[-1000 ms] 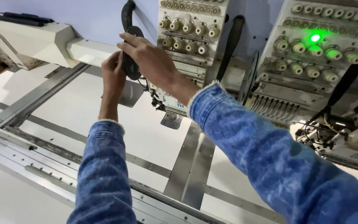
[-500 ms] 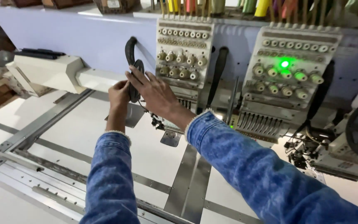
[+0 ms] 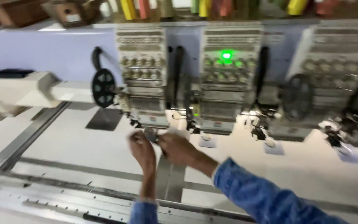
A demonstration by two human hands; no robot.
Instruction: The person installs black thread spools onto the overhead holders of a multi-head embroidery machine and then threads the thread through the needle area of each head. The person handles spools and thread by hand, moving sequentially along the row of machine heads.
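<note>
- The left hand [image 3: 142, 150] and the right hand [image 3: 178, 148] are now low, in front of the base of the left embroidery head [image 3: 142, 76]; earlier both were raised at the black round wheel [image 3: 103, 87] on the left side of this head.
- The two hands are close together, almost touching, with fingers curled around a small grey metal piece [image 3: 153, 135] just under the head; the picture is blurred, so I cannot tell if the fingers really clamp it.
- Both sleeves are blue denim, and the right sleeve [image 3: 266, 199] crosses the lower right corner.
- Under the hands, a grey metal rail [image 3: 168, 184] runs toward the viewer across the white flat tabletop [image 3: 63, 145].
- The black wheel is now free, well apart from the hands, up and to the left.
- To the right stands the middle embroidery head [image 3: 228, 79] with a shining green light [image 3: 227, 55]; earlier this light was at the far right of the view, now it is near the centre.
- A third embroidery head [image 3: 336, 74] is visible further right.
- Coloured thread cones [image 3: 206, 6] stand in a row above the heads.
- A cream machine arm [image 3: 17, 93] lies at the left.
</note>
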